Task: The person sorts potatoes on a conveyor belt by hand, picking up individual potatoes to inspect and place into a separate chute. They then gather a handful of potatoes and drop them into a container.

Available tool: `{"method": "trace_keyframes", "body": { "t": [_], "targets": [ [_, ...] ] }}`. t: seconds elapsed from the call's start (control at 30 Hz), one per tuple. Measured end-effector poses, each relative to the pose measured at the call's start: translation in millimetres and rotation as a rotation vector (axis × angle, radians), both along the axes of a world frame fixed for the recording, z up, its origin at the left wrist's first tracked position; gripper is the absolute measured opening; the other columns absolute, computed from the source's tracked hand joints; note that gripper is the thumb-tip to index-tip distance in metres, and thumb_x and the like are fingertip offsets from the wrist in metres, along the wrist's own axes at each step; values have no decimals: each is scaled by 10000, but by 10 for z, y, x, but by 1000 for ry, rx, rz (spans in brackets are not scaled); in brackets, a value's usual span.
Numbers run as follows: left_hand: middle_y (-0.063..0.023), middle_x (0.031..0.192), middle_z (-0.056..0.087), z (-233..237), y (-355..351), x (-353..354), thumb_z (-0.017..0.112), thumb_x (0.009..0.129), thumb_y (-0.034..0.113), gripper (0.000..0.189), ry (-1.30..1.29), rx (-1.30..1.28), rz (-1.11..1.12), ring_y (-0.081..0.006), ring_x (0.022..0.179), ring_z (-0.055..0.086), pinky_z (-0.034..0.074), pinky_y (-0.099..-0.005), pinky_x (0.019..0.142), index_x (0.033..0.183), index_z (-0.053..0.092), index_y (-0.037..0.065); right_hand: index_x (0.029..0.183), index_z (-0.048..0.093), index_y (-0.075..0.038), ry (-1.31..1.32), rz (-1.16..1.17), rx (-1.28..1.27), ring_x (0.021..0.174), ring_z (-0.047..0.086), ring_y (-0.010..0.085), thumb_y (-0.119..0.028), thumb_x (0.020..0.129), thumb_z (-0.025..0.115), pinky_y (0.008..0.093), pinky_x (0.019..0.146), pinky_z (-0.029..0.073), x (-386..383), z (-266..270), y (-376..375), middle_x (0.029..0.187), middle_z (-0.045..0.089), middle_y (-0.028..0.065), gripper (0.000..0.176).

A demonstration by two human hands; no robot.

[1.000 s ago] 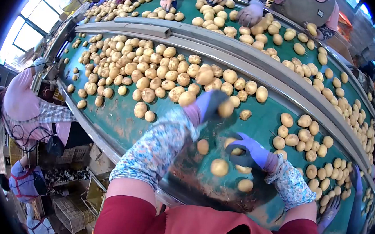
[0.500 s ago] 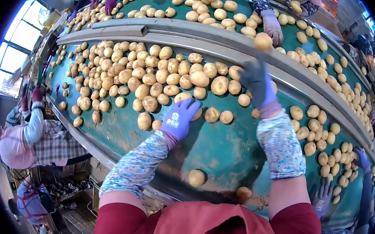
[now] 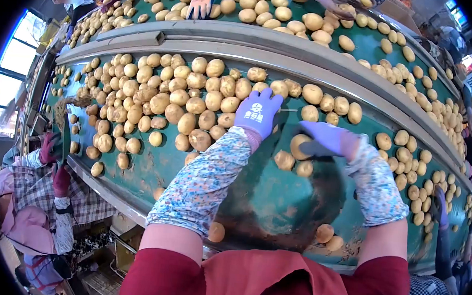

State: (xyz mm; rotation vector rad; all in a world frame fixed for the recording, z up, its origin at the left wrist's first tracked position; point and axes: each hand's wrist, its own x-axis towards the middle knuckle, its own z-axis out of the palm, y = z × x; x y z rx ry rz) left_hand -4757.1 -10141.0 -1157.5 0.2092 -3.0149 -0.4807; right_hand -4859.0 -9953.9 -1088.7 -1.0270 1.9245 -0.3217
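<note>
My left hand point(image 3: 258, 114), in a purple glove, lies palm down on the near edge of the pile of potatoes point(image 3: 189, 106). Its fingers are stretched out and slightly apart; whatever is under the palm is hidden. To its right, my right hand point(image 3: 325, 139), in a purple glove with dark fingers, is closed around a potato point(image 3: 301, 146) just above the green belt point(image 3: 275, 206). Two smaller potatoes lie right beside that one, on the near side. The right fingers are slightly blurred.
A metal divider point(image 3: 243, 51) separates my belt from the far one. Across it are a co-worker's orange-gloved hand point(image 3: 202, 2) and another's purple-gloved hand point(image 3: 330, 2). At left, a person in maroon gloves point(image 3: 60, 181) holds something above the belt. Loose potatoes point(image 3: 325, 233) lie near me.
My right hand has come back from the divider toward me, now gripping a potato. My left hand has moved right and farther away. The potatoes near me are arranged differently.
</note>
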Motion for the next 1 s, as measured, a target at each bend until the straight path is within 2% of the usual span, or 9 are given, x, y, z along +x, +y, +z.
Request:
{"method": "trace_keyframes", "body": {
  "t": [0.23,0.37,0.43,0.63,0.7,0.8,0.83,0.9,1.0],
  "targets": [
    [-182,1179,663,223,-850,-460,724,909,338,531,0,630,99,-262,1010,658,539,-407,842,1328,572,49,1287,575,-45,-713,-1350,-1060,927,674,200,-281,1014,539,280,724,560,-622,-238,35,1213,638,151,363],
    [-197,1228,650,659,-1280,-330,724,920,284,561,509,1109,463,-216,1044,635,527,-361,910,1369,538,4,1298,589,-168,980,-294,-102,1046,674,295,-245,941,587,441,905,532,-465,-528,-272,1124,669,135,365],
    [-231,1190,648,247,-1540,37,677,893,411,590,416,146,119,-355,1055,648,517,-440,904,1339,566,41,1312,594,-177,1002,-238,-68,1054,660,369,-308,813,745,472,948,508,-504,-870,-383,1119,680,175,538],
    [-201,1415,526,-199,-1259,1449,636,907,382,606,135,-60,41,-442,1337,443,340,-586,1096,1402,529,49,1246,658,-135,336,-161,380,1134,641,372,-327,860,664,454,966,504,-4,155,-804,1202,685,175,431],
    [-177,1404,536,-34,-1288,1865,632,916,332,532,50,3,-127,-431,1320,455,345,-586,1089,1374,554,73,1238,647,-60,207,-34,-32,1102,663,266,-380,870,698,368,969,500,-205,-39,-496,1143,699,137,490],
    [-150,1350,564,183,-1317,2344,663,886,286,467,35,84,-257,-388,1261,496,384,-543,1065,1297,592,75,1236,641,-19,-651,-1261,-846,1044,671,215,-373,1016,574,299,901,520,-484,-271,-499,1112,702,139,422],
    [-143,1318,578,200,-1353,2465,701,850,279,454,56,113,-257,-366,1223,523,414,-530,1039,1243,619,67,1274,626,-17,-592,-1230,-658,1076,679,232,-363,995,588,336,907,531,-853,-472,-445,1113,713,155,446],
    [-159,1300,589,271,-1478,2679,717,840,243,425,47,181,-252,-371,1182,548,436,-508,1006,1211,632,55,1295,609,-40,623,-575,-178,989,706,295,-418,941,647,408,899,538,-914,-962,-613,1073,730,160,519],
    [-186,1274,602,389,-1677,2728,732,831,194,392,91,186,-82,-383,1138,575,460,-483,958,1174,642,28,1268,649,-151,796,-585,-95,1056,678,360,-428,891,676,449,937,517,-317,-795,-1365,1149,706,178,468]
  ]
}}
